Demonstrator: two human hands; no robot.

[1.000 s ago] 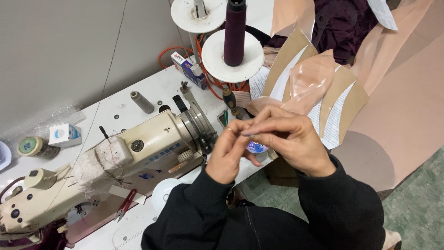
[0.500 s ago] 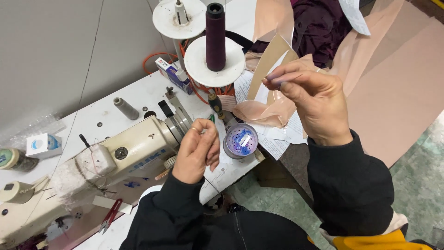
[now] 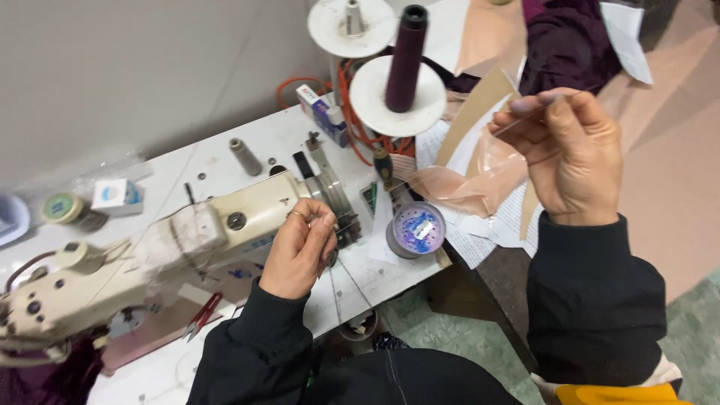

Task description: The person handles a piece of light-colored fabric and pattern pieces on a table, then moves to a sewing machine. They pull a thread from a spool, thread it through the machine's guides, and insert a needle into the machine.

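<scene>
Right hand [image 3: 574, 154] is raised over the pink fabric [image 3: 469, 180], fingers pinching a thin thread [image 3: 536, 112]. Left hand [image 3: 300, 247] sits by the sewing machine [image 3: 172, 247] on the table [image 3: 262, 150], fingers closed on the thread's other end, I'd guess. Best keep the thread taut, clear of the round tin [image 3: 416, 229].

There is just one camera, strapped on my head, looking steeply down and a little forward past my chest. It sits close, so my dark sleeves fill the bottom edge and my hands, left [image 3: 300, 251] and right [image 3: 570, 154], come out large. The view takes in the white counter [image 3: 225, 154] slanting across, the grey wall behind it and the floor [image 3: 675, 330] at right
</scene>
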